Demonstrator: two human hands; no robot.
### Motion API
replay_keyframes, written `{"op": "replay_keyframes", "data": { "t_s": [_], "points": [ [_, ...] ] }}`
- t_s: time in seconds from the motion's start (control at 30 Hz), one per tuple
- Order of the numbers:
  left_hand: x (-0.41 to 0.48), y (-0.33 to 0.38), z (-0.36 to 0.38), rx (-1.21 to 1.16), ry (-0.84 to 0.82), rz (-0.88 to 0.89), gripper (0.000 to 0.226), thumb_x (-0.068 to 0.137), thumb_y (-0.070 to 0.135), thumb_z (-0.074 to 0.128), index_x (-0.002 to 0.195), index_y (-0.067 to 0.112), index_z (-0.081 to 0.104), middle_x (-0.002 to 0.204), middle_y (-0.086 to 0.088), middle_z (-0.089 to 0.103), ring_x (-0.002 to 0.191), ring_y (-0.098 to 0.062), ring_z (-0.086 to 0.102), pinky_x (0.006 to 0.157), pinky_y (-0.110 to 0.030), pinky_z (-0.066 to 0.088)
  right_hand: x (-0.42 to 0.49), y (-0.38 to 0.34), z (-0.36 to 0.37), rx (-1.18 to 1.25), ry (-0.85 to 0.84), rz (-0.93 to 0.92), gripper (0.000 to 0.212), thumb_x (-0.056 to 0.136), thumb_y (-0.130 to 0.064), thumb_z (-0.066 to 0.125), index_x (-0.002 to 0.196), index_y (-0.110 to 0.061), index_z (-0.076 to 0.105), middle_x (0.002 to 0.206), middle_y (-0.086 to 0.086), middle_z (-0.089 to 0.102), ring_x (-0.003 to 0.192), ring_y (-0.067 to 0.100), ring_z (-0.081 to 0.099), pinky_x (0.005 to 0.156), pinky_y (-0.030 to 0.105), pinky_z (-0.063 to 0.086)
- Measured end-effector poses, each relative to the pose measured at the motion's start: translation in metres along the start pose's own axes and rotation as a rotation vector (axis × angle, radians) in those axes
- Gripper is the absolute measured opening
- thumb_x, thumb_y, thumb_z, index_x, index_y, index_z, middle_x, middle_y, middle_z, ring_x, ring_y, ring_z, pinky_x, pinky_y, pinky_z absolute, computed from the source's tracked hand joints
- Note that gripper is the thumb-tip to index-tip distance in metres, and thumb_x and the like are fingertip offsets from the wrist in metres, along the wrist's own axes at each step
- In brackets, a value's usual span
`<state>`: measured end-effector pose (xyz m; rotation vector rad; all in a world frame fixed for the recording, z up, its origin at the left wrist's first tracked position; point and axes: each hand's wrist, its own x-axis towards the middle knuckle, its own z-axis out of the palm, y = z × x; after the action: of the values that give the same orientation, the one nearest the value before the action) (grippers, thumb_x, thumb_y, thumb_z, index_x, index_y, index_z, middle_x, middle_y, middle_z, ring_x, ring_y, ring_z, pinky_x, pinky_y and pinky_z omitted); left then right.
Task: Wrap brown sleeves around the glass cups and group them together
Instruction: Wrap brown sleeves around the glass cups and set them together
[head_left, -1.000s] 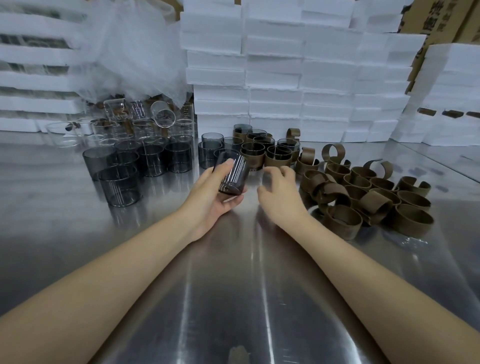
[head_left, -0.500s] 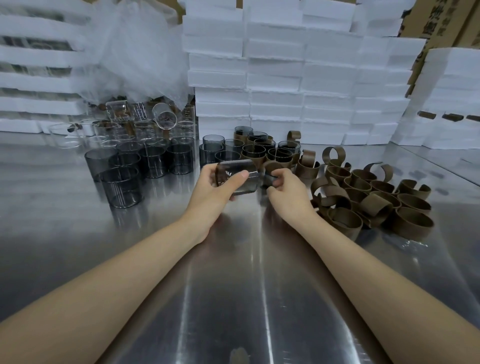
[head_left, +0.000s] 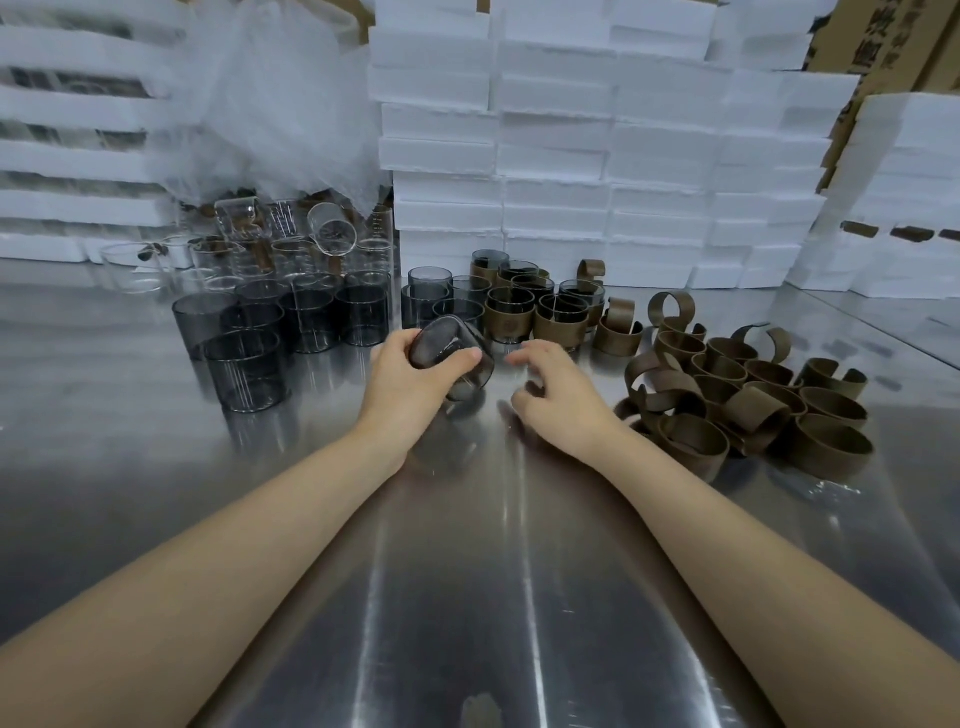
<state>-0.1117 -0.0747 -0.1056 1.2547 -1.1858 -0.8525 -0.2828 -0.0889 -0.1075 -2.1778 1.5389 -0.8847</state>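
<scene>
Right hand (head_left: 561, 397) has let go of the glass cup (head_left: 447, 343) and now hovers beside it, loosely curled, empty (no sleeve yet). Left hand (head_left: 415, 382) grips the cup just over the surface (head_left: 467, 597), centre; its axis slants, one round end facing up-left. Likely next: fetch a brown sleeve (head_left: 691, 447) from the right.

Dark printed characters on cardboard box (head_left: 883, 49), unreadable.

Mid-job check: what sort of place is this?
Likely a packing area in a warehouse or small factory: stacked white foam boxes, cardboard cartons, and batches of glass cups and brown sleeves on a steel table.
</scene>
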Motion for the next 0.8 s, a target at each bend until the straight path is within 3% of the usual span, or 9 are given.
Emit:
{"op": "replay_keyframes", "data": {
  "t_s": [0.1,0.2,0.3,0.43,0.5,0.6,0.7,0.8],
  "points": [
    [0.004,-0.001,-0.002,0.027,-0.119,-0.009,0.035,0.076,0.039,0.079,0.102,0.025,0.061,0.114,0.000,0.061,0.101,-0.010,0.060,0.073,-0.018,0.039,-0.001,-0.003,0.000,-0.047,-0.092,-0.045,0.051,0.090,-0.010,0.056,0.140,-0.014,0.046,0.154,0.003,0.033,0.140,0.019,0.032,0.113,0.021,0.021],
    [0.003,-0.001,-0.003,0.076,-0.257,-0.011,0.038,0.074,0.037,0.081,0.105,0.026,0.061,0.103,0.007,0.067,0.095,-0.004,0.064,0.073,-0.016,0.043,-0.002,-0.006,-0.001,-0.004,-0.126,-0.077,0.052,0.090,-0.008,0.055,0.140,-0.018,0.046,0.152,0.004,0.039,0.140,0.020,0.034,0.115,0.035,0.028],
    [0.002,-0.002,-0.002,0.105,-0.326,0.012,0.040,0.074,0.036,0.083,0.106,0.028,0.060,0.106,0.008,0.068,0.091,0.002,0.065,0.071,-0.011,0.045,-0.003,-0.004,-0.001,0.062,-0.112,-0.083,0.052,0.090,-0.002,0.054,0.139,-0.016,0.048,0.142,0.004,0.046,0.132,0.017,0.043,0.111,0.031,0.034],
    [-0.001,-0.001,-0.002,0.091,-0.341,0.029,0.054,0.061,0.045,0.082,0.107,0.027,0.060,0.105,0.008,0.069,0.094,-0.004,0.066,0.076,-0.015,0.047,0.000,0.001,-0.001,0.067,-0.077,0.021,0.060,0.090,0.005,0.043,0.147,-0.013,0.037,0.138,0.006,0.034,0.127,0.020,0.042,0.112,0.027,0.030],
    [-0.001,-0.002,-0.002,0.104,-0.349,0.050,0.051,0.063,0.041,0.084,0.105,0.028,0.059,0.103,0.009,0.068,0.094,-0.007,0.066,0.078,-0.019,0.048,0.002,0.001,-0.001,0.081,-0.008,0.059,0.056,0.093,0.004,0.040,0.147,-0.006,0.034,0.136,0.008,0.033,0.125,0.021,0.042,0.111,0.025,0.030],
    [-0.001,-0.003,-0.003,0.128,-0.356,0.112,0.050,0.069,0.027,0.088,0.107,0.032,0.055,0.104,0.010,0.066,0.095,-0.009,0.065,0.081,-0.025,0.048,0.003,-0.003,-0.002,0.215,0.204,0.125,0.045,0.099,-0.005,0.038,0.144,-0.002,0.040,0.133,0.005,0.037,0.118,0.012,0.043,0.100,0.012,0.027],
    [-0.001,-0.004,-0.004,0.122,-0.327,0.201,0.061,0.066,0.012,0.089,0.111,0.035,0.054,0.110,0.015,0.064,0.101,0.001,0.061,0.088,-0.014,0.044,0.003,-0.006,-0.007,0.375,0.409,0.158,0.040,0.102,-0.013,0.039,0.139,-0.002,0.048,0.129,0.002,0.040,0.119,0.012,0.047,0.107,0.020,0.033],
    [-0.001,-0.004,-0.005,0.130,-0.326,0.267,0.073,0.063,0.001,0.088,0.122,0.027,0.054,0.118,0.018,0.060,0.108,0.007,0.056,0.091,-0.007,0.040,0.000,-0.011,-0.013,0.440,0.585,0.146,0.033,0.100,-0.013,0.046,0.129,-0.003,0.058,0.126,0.003,0.046,0.099,-0.007,0.050,0.090,0.002,0.034]
  ]
}}
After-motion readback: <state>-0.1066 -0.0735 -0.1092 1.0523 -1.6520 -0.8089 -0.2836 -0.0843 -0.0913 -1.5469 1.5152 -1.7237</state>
